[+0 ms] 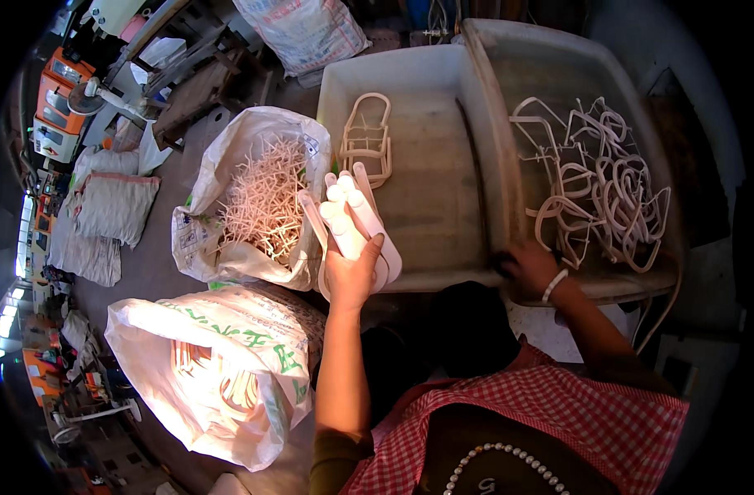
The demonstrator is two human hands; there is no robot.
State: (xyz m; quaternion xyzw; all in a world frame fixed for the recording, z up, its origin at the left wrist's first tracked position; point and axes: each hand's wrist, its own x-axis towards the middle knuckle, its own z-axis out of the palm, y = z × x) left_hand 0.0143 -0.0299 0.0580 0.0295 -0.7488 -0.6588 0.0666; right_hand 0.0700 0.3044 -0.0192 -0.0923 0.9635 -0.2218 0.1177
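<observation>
Left hand (352,279) clamped around a bundle of pale pink looped strips (367,221), ends pointing up and away, seen against the near left corner of the left tub (430,169). Right hand (533,271), white bracelet (556,285) on wrist, fingers bent at the near rim where the tubs meet, something dark at the fingertips; can't tell if gripped. One looped frame (367,139) lies in the left tub, far left corner. Right tub (558,43) holds a tangled heap of pale looped frames (628,177). Left of the tubs: open white sack (218,157) with thin pink scraps (270,198); nearer, another open sack (270,318), green-printed, looped strips inside (238,388). Red-white checked cloth (509,412) on the person's front.
</observation>
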